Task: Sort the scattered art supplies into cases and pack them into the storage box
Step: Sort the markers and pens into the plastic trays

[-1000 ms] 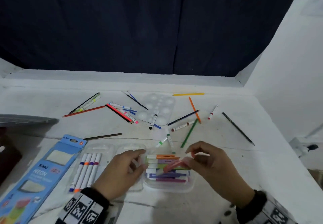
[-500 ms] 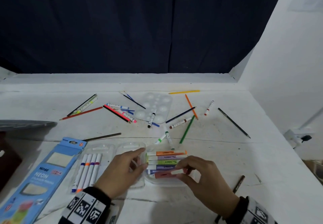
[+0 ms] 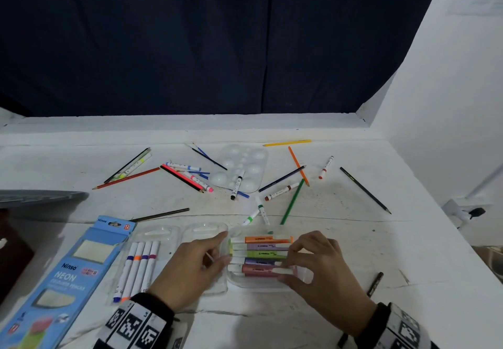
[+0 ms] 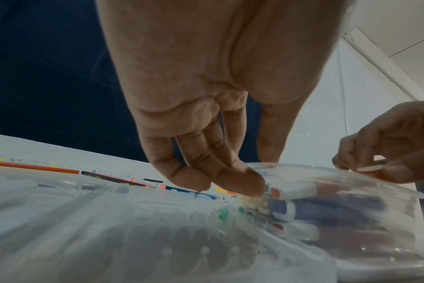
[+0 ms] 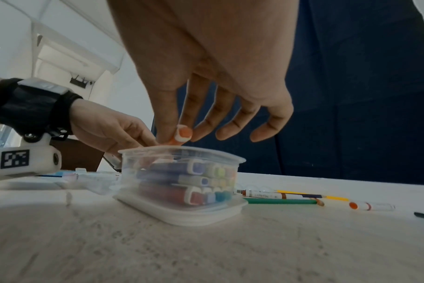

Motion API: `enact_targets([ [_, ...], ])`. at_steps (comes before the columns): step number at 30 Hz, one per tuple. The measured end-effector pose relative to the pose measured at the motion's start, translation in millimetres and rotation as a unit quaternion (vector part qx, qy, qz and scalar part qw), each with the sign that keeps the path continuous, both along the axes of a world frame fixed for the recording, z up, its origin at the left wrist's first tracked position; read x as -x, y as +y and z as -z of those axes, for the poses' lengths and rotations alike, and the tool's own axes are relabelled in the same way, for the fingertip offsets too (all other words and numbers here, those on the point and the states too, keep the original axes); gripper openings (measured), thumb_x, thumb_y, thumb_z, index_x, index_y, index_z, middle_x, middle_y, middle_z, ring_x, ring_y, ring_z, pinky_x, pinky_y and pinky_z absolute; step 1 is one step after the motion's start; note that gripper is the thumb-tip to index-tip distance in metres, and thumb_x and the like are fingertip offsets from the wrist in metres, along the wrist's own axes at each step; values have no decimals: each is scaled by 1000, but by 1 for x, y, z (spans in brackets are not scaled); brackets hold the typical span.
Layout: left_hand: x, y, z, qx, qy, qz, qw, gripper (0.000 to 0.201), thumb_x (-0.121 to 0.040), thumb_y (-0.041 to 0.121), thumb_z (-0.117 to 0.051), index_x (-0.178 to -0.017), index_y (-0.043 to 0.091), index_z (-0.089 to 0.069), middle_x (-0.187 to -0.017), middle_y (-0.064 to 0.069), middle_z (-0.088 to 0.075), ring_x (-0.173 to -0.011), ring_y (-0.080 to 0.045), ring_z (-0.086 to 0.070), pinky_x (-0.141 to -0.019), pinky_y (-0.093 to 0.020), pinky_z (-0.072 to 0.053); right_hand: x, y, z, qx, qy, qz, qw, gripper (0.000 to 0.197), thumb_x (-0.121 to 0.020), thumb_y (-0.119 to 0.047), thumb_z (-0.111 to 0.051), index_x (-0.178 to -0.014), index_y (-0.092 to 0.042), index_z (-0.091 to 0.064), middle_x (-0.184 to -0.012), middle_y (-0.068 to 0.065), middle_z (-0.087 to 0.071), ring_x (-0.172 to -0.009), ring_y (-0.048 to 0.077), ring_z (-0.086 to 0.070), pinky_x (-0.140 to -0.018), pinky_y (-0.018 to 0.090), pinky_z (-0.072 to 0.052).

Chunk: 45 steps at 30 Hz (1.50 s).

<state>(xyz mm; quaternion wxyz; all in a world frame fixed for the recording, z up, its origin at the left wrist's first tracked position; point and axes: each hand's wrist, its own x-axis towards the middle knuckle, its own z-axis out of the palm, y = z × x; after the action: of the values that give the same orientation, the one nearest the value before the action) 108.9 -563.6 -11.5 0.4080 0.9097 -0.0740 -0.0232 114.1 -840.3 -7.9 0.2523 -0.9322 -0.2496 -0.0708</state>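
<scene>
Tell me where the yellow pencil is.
In the head view, the yellow pencil lies at the table's far edge, just right of the white paint palette.
</scene>
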Motion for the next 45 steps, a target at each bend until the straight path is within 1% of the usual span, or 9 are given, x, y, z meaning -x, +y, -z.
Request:
enact_targets([
  [7, 1, 0, 1, 15, 5, -2, 1000, 50, -93, 33, -67, -140, 37, -51, -77, 4, -63, -70, -8, -61, -66, -13, -47, -7, 2, -3, 31, 14, 26, 999, 20, -71, -49, -80, -87, -39, -77, -92, -22, -51, -93, 8, -47, -78, 31, -37],
  [14, 2, -2, -2, 18, 10, 3, 1000, 49, -94, 33, -65, -138, 42, -47, -75, 8, -61, -70, -7, -60, -64, -14, -47, -14, 2, -19, 84, 89, -13, 992, 34, -79, -59, -66, -106, -40, -75, -114, -19, -45, -112, 5, -34, -95, 29, -31],
  [20, 6, -4, -7, 20, 18, -4, 1000, 50, -93, 31, -66, -140, 38, -48, -84, 12, -63, -80, -3, -62, -68, -11, -47, -18, 7, -26, 89, 103, -21, 990, 26, -78, -54, -72, -100, -40, -75, -117, -19, -43, -110, 3, -34, -93, 26, -30],
  [23, 8, -5, -9, 9, 19, -4, 1000, 53, -92, 35, -66, -141, 40, -46, -98, 15, -63, -90, 1, -59, -71, -9, -46, -19, 9, -26, 94, 113, -19, 989, 24, -79, -52, -73, -99, -39, -75, -118, -18, -44, -109, 3, -35, -93, 24, -30],
  [29, 5, -5, -3, 37, 72, -40, 996, 56, -94, 29, -66, -146, 34, -44, -98, 5, -63, -78, -18, -67, -71, -17, -53, -24, 4, -23, 73, 117, -24, 990, 25, -77, -52, -75, -95, -36, -74, -112, -18, -48, -105, 4, -43, -94, 27, -38],
  [33, 7, -9, -8, 67, 85, -47, 993, 47, -95, 22, -65, -136, 40, -49, -88, -4, -67, -73, -16, -66, -65, -15, -49, -25, -1, -19, -27, 98, 11, 995, 14, -85, -44, -69, -86, -33, -60, -97, -19, -50, -91, 3, -53, -77, 15, -46],
  [37, 8, -12, -10, 77, 96, -49, 991, 38, -95, 25, -66, -114, 53, -50, -83, -2, -72, -69, -13, -69, -65, -16, -50, -31, -3, -15, -37, 101, 97, 989, 10, -98, -30, -55, -108, -27, -52, -102, -14, -49, -92, 4, -52, -69, 7, -37],
  [42, 9, -14, -11, 117, 144, -67, 980, 37, -95, 23, -65, -128, 36, -52, -103, -4, -67, -74, -20, -72, -61, -22, -53, -42, -11, -13, -27, 281, 110, 953, 24, -105, -20, -36, -101, -16, -59, -97, 2, -63, -81, 16, -63, -55, 10, -40],
  [45, 10, -18, -13, 159, 160, -68, 972, 34, -97, 13, -60, -128, 26, -53, -107, -7, -66, -67, -21, -71, -55, -27, -53, -44, -17, -12, 11, 311, 99, 945, 22, -102, -14, -40, -101, -14, -62, -97, 2, -64, -77, 15, -68, -49, 11, -43],
])
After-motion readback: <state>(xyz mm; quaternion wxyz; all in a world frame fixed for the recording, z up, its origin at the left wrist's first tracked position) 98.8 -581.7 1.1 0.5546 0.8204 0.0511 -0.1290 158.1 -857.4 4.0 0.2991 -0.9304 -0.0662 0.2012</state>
